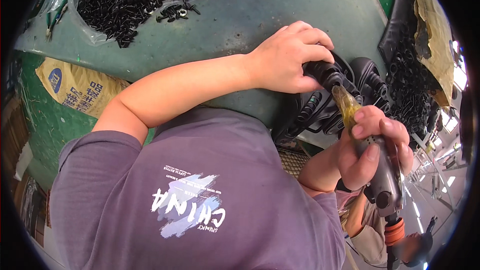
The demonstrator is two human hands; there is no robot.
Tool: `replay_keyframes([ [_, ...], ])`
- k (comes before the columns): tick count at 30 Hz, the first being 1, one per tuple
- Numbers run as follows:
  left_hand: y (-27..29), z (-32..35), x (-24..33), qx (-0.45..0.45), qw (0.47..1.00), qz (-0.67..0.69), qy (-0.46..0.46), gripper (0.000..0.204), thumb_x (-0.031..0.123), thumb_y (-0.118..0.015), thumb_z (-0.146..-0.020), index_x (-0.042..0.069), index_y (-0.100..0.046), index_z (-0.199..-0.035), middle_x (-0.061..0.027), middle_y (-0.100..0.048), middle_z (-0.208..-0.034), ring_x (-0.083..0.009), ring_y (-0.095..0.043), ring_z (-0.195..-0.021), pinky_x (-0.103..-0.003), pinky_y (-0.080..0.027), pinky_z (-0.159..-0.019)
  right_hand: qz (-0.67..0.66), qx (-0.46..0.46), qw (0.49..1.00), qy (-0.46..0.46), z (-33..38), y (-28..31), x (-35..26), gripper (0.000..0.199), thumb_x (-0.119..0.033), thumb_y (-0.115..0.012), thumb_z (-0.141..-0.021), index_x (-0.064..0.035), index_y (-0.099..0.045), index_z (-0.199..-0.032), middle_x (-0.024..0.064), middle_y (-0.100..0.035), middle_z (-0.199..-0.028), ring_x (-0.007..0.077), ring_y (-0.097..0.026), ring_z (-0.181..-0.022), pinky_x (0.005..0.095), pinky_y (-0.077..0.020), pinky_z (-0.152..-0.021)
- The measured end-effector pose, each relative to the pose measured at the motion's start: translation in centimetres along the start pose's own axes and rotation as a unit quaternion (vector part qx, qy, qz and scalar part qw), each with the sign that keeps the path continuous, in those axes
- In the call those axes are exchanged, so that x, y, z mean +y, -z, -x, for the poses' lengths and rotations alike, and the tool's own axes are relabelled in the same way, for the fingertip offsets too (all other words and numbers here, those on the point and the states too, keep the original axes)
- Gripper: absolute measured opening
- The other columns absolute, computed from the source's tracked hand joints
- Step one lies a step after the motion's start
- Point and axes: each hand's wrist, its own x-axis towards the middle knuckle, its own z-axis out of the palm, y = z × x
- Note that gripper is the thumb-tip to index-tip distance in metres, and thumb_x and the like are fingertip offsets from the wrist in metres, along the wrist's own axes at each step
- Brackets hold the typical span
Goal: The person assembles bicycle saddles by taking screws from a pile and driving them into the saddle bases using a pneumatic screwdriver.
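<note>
My left hand [295, 57] is curled over a black plastic part [327, 75] at the table's right side, fingers on its top and thumb at its near side. My right hand [375, 147] is wrapped around a grey-brown power screwdriver [381, 175] whose nose is covered in yellowish film or tape. The screwdriver is tilted, its nose meeting the black part just beside my left thumb; the bit itself is hidden. More black parts with round, ribbed openings [370, 80] are clustered right beside and below the held one.
Black screws [135, 0] are heaped on clear plastic at the far left of the green table [225, 30], near green-handled pliers [56, 17]. A printed tan sack [80, 87] lies below the table edge. Small black pieces [410, 85] pile at right. Another person [370, 240] is at lower right.
</note>
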Motion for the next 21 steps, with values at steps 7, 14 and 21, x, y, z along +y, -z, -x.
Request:
replay_keyframes([
  [7,-0.2,0.1,-0.3,0.000,1.000,0.025,-0.008,0.045,0.018,-0.092,-0.068,0.012,-0.076,-0.110,-0.0068,-0.067,-0.130,-0.0321,-0.062,-0.118,-0.044,-0.052,-0.102,0.014,0.010,1.000,-0.004,0.7,-0.2,-0.2,0.050,-0.006,-0.054,-0.095,-0.0132,-0.046,-0.144,0.0206,-0.059,-0.118,0.0208,-0.059,-0.066,0.0452,-0.0578,-0.067],
  [14,-0.4,0.3,-0.6,0.005,0.999,0.036,-0.006,0.045,0.017,-0.092,-0.069,0.011,-0.075,-0.110,-0.0070,-0.067,-0.128,-0.0322,-0.062,-0.117,-0.044,-0.051,-0.103,-0.052,0.052,0.997,-0.023,-0.3,0.0,1.1,0.046,-0.005,-0.049,-0.093,-0.0100,-0.054,-0.137,0.0251,-0.063,-0.118,0.0233,-0.058,-0.072,0.0456,-0.0533,-0.070],
  [21,0.2,0.1,-0.3,-0.007,0.999,0.031,-0.016,0.046,0.017,-0.091,-0.068,0.011,-0.075,-0.111,-0.0079,-0.067,-0.130,-0.0336,-0.062,-0.119,-0.045,-0.051,-0.104,-0.036,0.009,0.999,0.014,-0.3,1.4,-1.1,0.053,-0.005,-0.052,-0.093,-0.0068,-0.047,-0.145,0.0221,-0.060,-0.120,0.0214,-0.062,-0.070,0.0446,-0.0568,-0.071],
])
